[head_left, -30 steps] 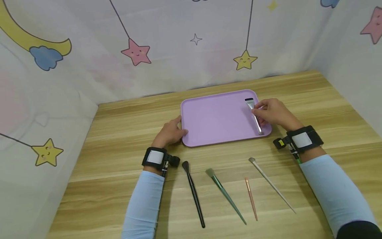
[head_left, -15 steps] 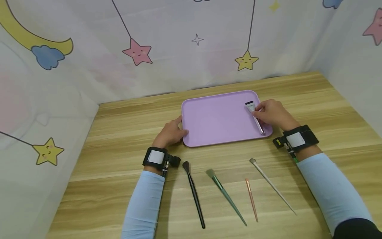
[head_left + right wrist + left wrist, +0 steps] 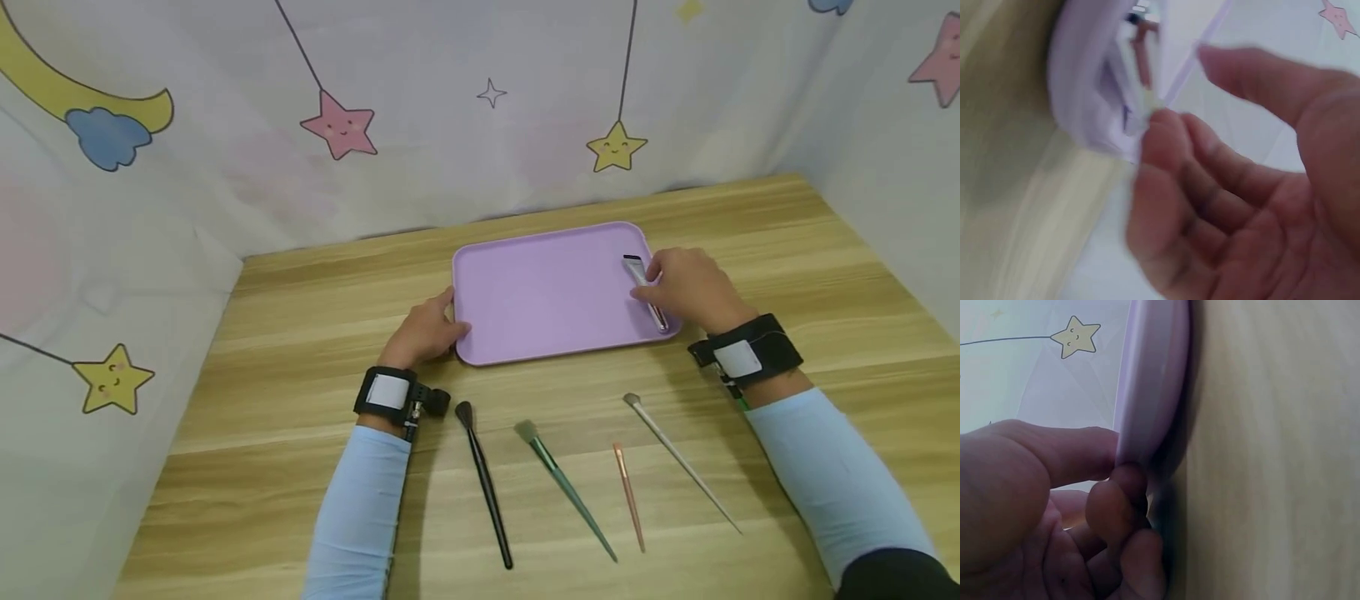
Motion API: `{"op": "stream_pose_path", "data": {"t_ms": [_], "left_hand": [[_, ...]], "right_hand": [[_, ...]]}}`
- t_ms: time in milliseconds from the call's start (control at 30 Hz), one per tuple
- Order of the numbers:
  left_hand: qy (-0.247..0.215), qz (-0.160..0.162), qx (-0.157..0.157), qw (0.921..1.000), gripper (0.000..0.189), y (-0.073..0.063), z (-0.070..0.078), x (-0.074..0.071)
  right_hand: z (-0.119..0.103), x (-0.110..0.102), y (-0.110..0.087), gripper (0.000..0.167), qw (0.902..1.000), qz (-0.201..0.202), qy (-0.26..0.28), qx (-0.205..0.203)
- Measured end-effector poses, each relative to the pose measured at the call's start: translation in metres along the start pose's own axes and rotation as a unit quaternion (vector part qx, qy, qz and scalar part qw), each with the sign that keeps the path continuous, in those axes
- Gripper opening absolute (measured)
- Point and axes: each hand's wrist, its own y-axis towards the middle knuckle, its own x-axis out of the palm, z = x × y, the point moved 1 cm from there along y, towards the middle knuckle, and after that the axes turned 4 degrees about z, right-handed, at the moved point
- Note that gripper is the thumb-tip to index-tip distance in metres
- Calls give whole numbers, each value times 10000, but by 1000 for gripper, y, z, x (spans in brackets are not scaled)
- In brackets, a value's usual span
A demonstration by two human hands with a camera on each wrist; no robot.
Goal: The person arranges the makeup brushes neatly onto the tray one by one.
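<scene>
A purple tray (image 3: 540, 292) lies toward the back of the table. My left hand (image 3: 426, 333) pinches its left rim, thumb above and fingers below, as the left wrist view shows. A silver makeup brush (image 3: 634, 268) with a flat dark tip lies along the tray's right side. Over that brush is my right hand (image 3: 690, 287); in the right wrist view its thumb (image 3: 1254, 75) stands apart from the fingers, with nothing pinched between them. The brush's middle is partly covered by that hand, and the right wrist view is blurred.
Nearer the front, a black brush (image 3: 486, 487), a green brush (image 3: 566, 487), a small copper-coloured brush (image 3: 630, 496) and a thin pale brush (image 3: 678, 458) lie on the wooden table (image 3: 300, 333). Behind the table hangs a cloth (image 3: 450, 167) printed with stars.
The silver brush has shifted slightly right and come to lie on the tray. My right thumb and fingers have loosened from it. My left hand stays on the tray's rim.
</scene>
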Motion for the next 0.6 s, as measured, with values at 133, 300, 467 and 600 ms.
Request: {"op": "stream_pose_path", "data": {"t_ms": [133, 300, 467, 600], "left_hand": [[15, 35, 2, 10000, 75, 0, 0, -3], [7, -11, 10, 10000, 75, 1, 0, -2], [40, -17, 40, 10000, 75, 0, 0, -1], [41, 37, 84, 9999, 75, -1, 0, 0]], "right_hand": [[-5, -2, -5, 28, 9995, -287, -131, -98], [-4, 0, -8, 22, 9997, -209, -82, -137], [-2, 1, -8, 21, 9997, -33, -200, -140], [-3, 2, -9, 21, 9994, -34, -350, -65]]}}
